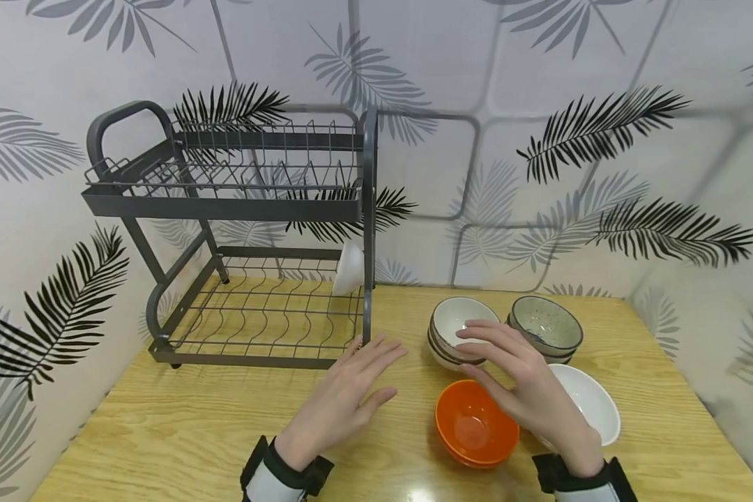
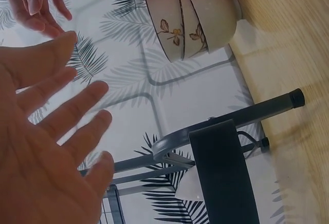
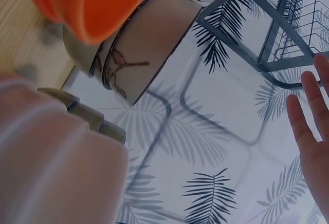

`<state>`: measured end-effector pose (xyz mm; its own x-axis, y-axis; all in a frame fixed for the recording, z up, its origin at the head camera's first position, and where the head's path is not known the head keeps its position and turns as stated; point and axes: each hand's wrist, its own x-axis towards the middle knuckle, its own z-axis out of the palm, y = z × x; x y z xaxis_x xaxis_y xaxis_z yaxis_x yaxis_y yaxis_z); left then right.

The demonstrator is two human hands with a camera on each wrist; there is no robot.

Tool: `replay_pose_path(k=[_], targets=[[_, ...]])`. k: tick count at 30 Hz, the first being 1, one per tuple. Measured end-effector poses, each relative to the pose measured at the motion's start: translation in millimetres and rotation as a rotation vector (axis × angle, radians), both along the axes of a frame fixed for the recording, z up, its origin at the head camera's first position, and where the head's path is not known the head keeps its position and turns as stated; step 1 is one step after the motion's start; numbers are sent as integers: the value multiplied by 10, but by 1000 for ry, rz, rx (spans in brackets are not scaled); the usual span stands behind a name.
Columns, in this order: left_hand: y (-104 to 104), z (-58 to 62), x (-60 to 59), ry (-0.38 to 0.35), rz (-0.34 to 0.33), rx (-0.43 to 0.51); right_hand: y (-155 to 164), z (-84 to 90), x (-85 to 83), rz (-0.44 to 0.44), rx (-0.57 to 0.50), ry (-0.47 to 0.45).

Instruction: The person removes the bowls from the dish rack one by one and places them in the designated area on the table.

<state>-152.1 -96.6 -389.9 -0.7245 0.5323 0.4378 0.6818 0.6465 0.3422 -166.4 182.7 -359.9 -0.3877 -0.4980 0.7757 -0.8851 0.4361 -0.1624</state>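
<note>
My left hand (image 1: 350, 390) hovers open over the wooden table (image 1: 182, 425), fingers spread, just in front of the grey two-tier dish rack (image 1: 238, 202) and its front right post. My right hand (image 1: 511, 373) is open too, held above the orange bowl (image 1: 473, 429), its fingertips reaching over a stack of cream bowls (image 1: 454, 324). Neither hand holds anything. The left wrist view shows my left hand's palm (image 2: 46, 152) and the cream stack (image 2: 190, 13) with a leaf motif. In the right wrist view the orange bowl (image 3: 87, 3) sits in front of the cream stack (image 3: 141, 49).
A white bowl (image 1: 349, 268) leans on edge at the right end of the rack's lower tier. A stack of speckled grey-green bowls (image 1: 546, 328) and a single white bowl (image 1: 592, 404) stand to the right. A leaf-patterned wall backs the table.
</note>
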Motion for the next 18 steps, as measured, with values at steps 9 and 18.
replay_pose_path(k=[9,18], targets=[[-61,-14,-27,-48,148,15,-27,-118,-45,-2,-27,-64],[-107,-25,-94,-92,216,52,-31,-172,-82,20,-43,-19]])
